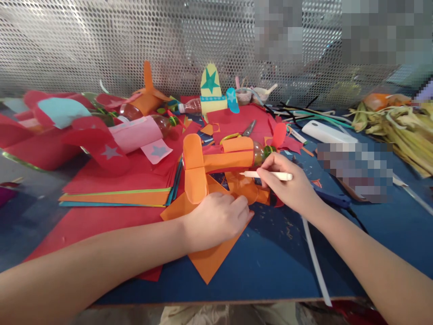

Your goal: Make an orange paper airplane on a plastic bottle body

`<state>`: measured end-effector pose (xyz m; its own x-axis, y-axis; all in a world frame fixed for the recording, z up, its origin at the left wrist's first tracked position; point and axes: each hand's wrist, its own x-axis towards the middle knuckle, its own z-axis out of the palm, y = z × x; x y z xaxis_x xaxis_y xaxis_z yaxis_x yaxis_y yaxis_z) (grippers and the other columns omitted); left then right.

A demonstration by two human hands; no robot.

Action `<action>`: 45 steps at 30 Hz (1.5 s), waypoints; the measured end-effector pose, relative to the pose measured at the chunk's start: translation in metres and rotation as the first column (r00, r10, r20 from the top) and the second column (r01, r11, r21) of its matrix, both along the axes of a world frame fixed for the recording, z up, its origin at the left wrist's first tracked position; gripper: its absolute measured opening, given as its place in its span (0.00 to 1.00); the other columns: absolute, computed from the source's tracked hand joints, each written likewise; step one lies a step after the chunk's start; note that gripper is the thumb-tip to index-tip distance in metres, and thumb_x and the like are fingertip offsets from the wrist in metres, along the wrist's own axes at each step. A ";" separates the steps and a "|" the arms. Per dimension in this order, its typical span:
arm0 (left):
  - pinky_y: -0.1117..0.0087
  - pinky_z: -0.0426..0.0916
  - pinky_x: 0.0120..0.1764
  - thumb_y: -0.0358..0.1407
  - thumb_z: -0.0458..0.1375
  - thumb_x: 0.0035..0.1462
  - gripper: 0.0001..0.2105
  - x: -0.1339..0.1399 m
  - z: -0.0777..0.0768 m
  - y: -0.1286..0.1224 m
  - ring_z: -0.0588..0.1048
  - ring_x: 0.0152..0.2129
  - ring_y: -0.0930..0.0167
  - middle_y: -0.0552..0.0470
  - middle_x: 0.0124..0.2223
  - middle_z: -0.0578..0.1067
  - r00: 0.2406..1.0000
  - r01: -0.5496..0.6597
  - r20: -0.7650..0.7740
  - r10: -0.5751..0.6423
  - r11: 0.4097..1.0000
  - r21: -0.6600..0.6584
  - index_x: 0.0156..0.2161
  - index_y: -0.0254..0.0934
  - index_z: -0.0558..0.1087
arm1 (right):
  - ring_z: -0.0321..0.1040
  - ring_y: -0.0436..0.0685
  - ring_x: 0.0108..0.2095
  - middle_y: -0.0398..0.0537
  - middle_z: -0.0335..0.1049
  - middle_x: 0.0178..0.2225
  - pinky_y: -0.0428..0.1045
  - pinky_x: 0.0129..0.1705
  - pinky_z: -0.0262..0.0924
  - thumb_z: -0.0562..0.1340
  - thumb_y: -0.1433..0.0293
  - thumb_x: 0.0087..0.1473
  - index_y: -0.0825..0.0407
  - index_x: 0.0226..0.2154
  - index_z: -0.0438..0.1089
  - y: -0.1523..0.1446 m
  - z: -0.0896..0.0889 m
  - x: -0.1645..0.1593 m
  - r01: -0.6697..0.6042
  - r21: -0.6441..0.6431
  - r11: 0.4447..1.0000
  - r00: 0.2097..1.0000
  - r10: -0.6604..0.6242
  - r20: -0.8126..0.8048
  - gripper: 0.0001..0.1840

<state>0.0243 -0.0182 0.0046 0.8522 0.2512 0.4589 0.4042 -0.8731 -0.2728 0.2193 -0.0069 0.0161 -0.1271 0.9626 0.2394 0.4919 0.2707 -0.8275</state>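
Observation:
A slim white marker pen (270, 174) is pinched in my right hand (287, 180), its tip pointing left over a small orange cut piece (241, 185). My left hand (218, 219), fingers curled, presses down on an orange sheet (209, 257) that lies at an angle near the table's front. What is under its fingertips is partly hidden. Just beyond both hands lies a plastic-bottle toy plane (230, 160) wrapped in orange and red, with an orange wing (194, 167) across it and a green cap at its right end.
At left, a stack of coloured sheets (118, 194) sits beneath red and pink bottle planes (135, 135). Scissors (248, 128) lie behind the orange plane. At right are a white power strip (328, 132), a blue-handled tool (333, 197), a white strip (316, 262) and dried husks (389, 122).

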 end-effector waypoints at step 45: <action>0.71 0.56 0.16 0.31 0.50 0.62 0.13 0.000 0.000 0.000 0.67 0.15 0.74 0.53 0.23 0.70 1.000 0.009 -0.001 -0.009 1.000 -0.009 0.26 0.33 0.67 | 0.60 0.49 0.22 0.38 0.59 0.22 0.44 0.23 0.50 0.58 0.64 0.57 0.49 0.28 0.58 -0.001 0.000 -0.001 -0.094 -0.029 0.995 0.994 0.095 0.052 0.09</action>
<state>0.0245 -0.0181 0.0049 0.8547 0.2478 0.4561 0.3963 -0.8791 -0.2649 0.2185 -0.0081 0.0166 -0.2297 0.9516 0.2041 0.5088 0.2962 -0.8083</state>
